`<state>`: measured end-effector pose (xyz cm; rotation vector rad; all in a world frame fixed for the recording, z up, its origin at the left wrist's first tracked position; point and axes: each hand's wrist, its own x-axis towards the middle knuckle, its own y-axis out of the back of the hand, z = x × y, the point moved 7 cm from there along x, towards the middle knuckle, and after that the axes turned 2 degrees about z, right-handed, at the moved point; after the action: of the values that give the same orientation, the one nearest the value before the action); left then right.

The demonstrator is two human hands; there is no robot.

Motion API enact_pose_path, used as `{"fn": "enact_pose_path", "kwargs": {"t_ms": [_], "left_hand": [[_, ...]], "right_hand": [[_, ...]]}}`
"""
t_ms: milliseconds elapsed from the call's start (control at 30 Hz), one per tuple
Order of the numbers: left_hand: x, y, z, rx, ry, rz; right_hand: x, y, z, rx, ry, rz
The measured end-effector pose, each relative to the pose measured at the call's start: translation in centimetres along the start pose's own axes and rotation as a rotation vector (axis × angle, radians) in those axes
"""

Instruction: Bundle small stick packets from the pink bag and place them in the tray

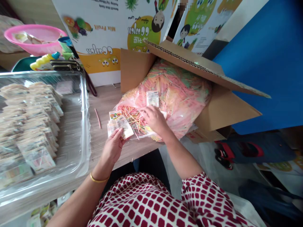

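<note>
My left hand (115, 143), with a gold bangle at the wrist, pinches a small clear printed packet (124, 126) between thumb and fingers. More packets (111, 126) lie against or just behind it; whether they are gripped too, I cannot tell. My right hand (153, 119) is over the mouth of a large clear plastic bag (175, 97) full of thin, colourful candy sticks (132, 117). Its fingers are curled together near the sticks, and what they hold, if anything, is hidden. Another printed packet (152, 99) lies on the bag just beyond the right fingers.
An open cardboard box (227, 105) holds the bag, its flaps spread. Left is a clear plastic tray (84, 135) with rows of filled packets (30, 123). One pink stick (98, 118) lies on the table (104, 97). Behind stand a pink basket (35, 47) and printed cartons (101, 37).
</note>
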<state>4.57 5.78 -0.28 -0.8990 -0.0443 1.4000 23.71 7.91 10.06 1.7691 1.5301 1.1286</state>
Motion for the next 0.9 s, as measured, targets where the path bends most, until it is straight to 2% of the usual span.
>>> {"fn": "enact_pose_path", "kwargs": {"t_ms": [33, 100, 167, 200, 300, 333, 367, 400, 500, 567, 667, 733, 833, 900], "left_hand": [[-0.1, 0.5, 0.1, 0.006, -0.003, 0.022], [-0.5, 1.4, 0.4, 0.032, -0.008, 0.040], [-1.0, 1.9, 0.7, 0.065, -0.023, 0.042], [-1.1, 2.3, 0.9, 0.082, -0.036, 0.050], [-1.4, 3.6, 1.7, 0.130, -0.120, 0.099], [-1.4, 4.0, 1.9, 0.148, -0.147, 0.108], [-1.4, 4.4, 2.0, 0.169, -0.168, 0.110], [-1.3, 4.6, 2.0, 0.194, -0.182, 0.109], [-1.3, 4.6, 1.6, 0.253, -0.205, 0.089], [-1.5, 4.0, 1.2, 0.276, -0.212, 0.054], [-2.0, 3.0, 0.9, 0.318, -0.233, -0.005], [-2.3, 2.7, 0.9, 0.345, -0.251, -0.029], [-2.3, 2.9, 1.0, 0.366, -0.254, -0.039], [-2.2, 3.2, 1.0, 0.368, -0.237, -0.026]], "right_hand": [[1.0, 0.5, 1.1, -0.131, 0.013, 0.055], [2.9, 0.1, 2.9, -0.277, 0.075, 0.020], [4.0, -0.4, 3.6, -0.299, 0.138, -0.021], [4.2, -0.3, 3.6, -0.279, 0.145, 0.002], [3.2, 1.3, 2.6, -0.164, 0.037, 0.184], [2.5, 1.5, 2.2, -0.133, -0.022, 0.202], [1.7, 1.2, 1.6, -0.121, -0.076, 0.163], [0.9, 0.3, 1.0, -0.138, -0.118, 0.067], [-1.7, -3.9, 0.1, -0.317, -0.210, -0.304], [-2.4, -5.5, 0.4, -0.427, -0.293, -0.359], [-1.8, -5.8, 1.2, -0.509, -0.387, -0.309], [-0.7, -5.6, 1.0, -0.530, -0.302, -0.324], [0.5, -5.8, 0.3, -0.584, -0.054, -0.388], [0.9, -6.2, 0.6, -0.648, 0.017, -0.407]]}}
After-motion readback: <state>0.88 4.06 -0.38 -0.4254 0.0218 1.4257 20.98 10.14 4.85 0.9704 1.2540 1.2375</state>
